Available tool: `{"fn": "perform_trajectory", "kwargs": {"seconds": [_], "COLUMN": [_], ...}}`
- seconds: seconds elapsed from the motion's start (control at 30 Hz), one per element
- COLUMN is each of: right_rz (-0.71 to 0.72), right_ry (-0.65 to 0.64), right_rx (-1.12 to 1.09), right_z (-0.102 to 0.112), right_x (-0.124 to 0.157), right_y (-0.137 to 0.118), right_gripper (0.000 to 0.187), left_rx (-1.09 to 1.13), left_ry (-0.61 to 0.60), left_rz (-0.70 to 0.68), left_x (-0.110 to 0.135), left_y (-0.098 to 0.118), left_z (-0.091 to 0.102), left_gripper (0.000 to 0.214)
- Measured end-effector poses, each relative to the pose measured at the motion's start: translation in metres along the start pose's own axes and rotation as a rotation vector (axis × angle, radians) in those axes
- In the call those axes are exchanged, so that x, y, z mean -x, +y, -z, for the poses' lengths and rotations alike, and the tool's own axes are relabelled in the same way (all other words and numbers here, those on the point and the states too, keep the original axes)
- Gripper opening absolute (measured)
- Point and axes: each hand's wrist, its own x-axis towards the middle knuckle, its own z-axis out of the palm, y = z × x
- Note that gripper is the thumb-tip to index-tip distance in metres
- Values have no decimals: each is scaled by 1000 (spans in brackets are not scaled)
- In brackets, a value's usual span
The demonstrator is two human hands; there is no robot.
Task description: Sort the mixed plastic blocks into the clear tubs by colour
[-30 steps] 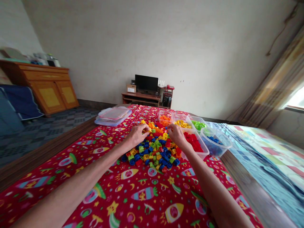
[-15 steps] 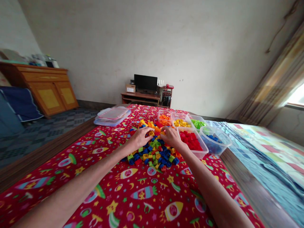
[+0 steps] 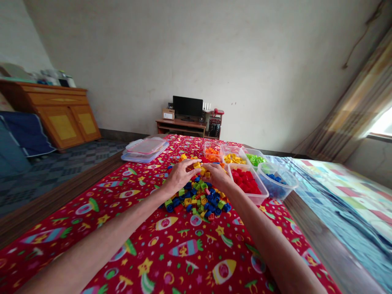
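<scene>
A mixed heap of toy building blocks (image 3: 196,200) in blue, green, yellow, red and orange lies on a red patterned cloth (image 3: 171,261). Above the heap, my left hand (image 3: 180,176) pinches a yellow block (image 3: 197,165) between thumb and fingers. Close by on the right, my right hand (image 3: 217,174) is closed on yellow blocks (image 3: 204,172) at its fingertips. The two hands nearly meet, and their fingers partly hide the back of the heap.
To the right stand clear tubs of sorted blocks: a red tub (image 3: 246,182), a yellow one (image 3: 234,158), an orange one (image 3: 212,154), a green one (image 3: 255,159) and a round blue one (image 3: 277,183). Stacked lids (image 3: 145,149) lie back left.
Both hands have come closer together over the heap. The left hand has shifted slightly right with its yellow block, and yellow blocks now show at the right fingertips.
</scene>
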Motion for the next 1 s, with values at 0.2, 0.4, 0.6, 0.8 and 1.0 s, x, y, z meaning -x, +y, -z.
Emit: {"fn": "perform_trajectory", "kwargs": {"seconds": [0.2,0.4,0.6,0.8,1.0], "right_rz": [4,13,17,21,67], "right_ry": [9,86,159,160,148], "right_rx": [-130,-6,100,126,38], "right_z": [-7,-5,-6,-7,-6], "right_x": [4,4,3,5,4], "right_y": [5,8,8,4,4], "right_gripper": [34,30,28,28,27], "left_rx": [105,5,-130,-193,-147], "left_ry": [-44,-40,-21,-12,31], "left_rz": [81,-18,-67,-83,-106], "left_x": [2,2,2,0,-2], "left_y": [-8,-5,3,5,3], "left_z": [-8,-8,-2,1,5], "left_gripper": [52,37,31,30,27]}}
